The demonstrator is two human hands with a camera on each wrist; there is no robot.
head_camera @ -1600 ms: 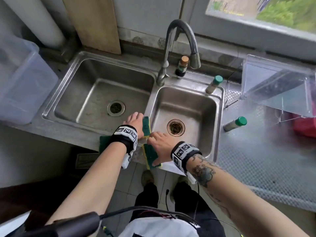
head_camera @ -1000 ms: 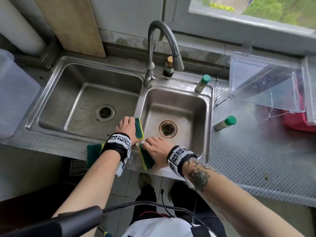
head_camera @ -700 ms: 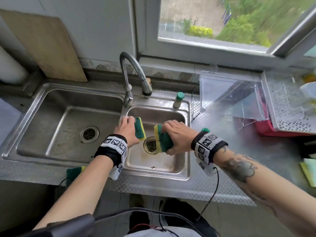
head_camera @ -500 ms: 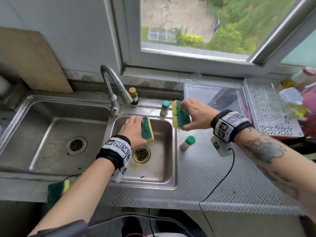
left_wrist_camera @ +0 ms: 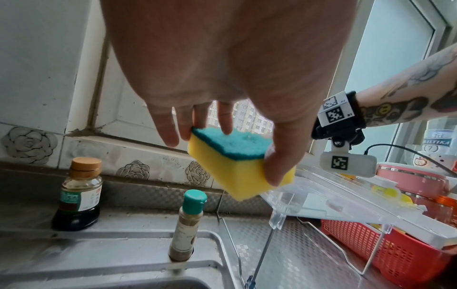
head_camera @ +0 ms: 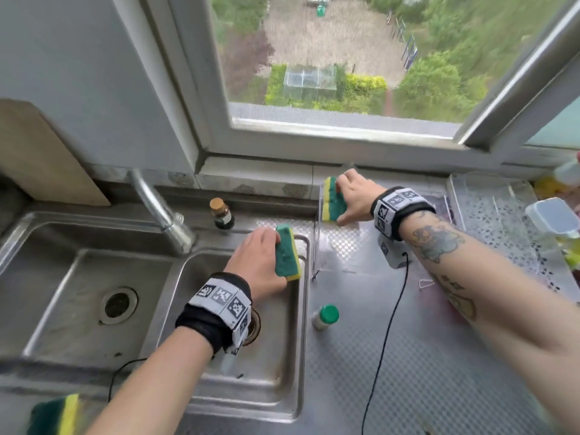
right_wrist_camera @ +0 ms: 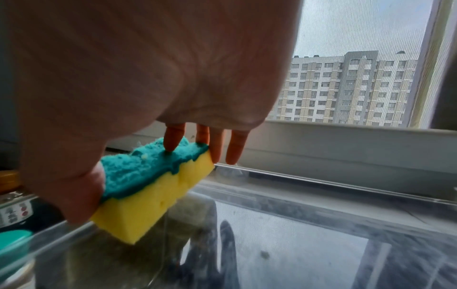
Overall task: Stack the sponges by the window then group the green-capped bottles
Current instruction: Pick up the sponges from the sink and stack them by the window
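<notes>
My left hand [head_camera: 260, 265] grips a green-and-yellow sponge [head_camera: 287, 254] over the back right corner of the small sink basin; the left wrist view shows thumb and fingers around that sponge [left_wrist_camera: 237, 162]. My right hand [head_camera: 354, 199] holds a second sponge [head_camera: 332, 199] at the back left corner of a clear plastic rack [head_camera: 345, 246] under the window, low over the rack [right_wrist_camera: 296, 234]. A third sponge [head_camera: 56, 414] lies at the counter's front left edge. One green-capped bottle [head_camera: 324, 317] stands right of the sink; another [left_wrist_camera: 189, 224] stands behind the basin, below my left hand.
A dark bottle with a brown cap [head_camera: 221, 213] stands behind the sink beside the faucet [head_camera: 163, 211]. A red basket [left_wrist_camera: 395, 250] sits under the clear rack. A clear tray with a lidded container [head_camera: 552, 218] is at the far right. A black cable [head_camera: 386, 324] crosses the counter.
Both hands lifted their sponges from the sink's front edge and carried them back and right. The right hand has reached the clear rack by the window; the left trails over the small basin.
</notes>
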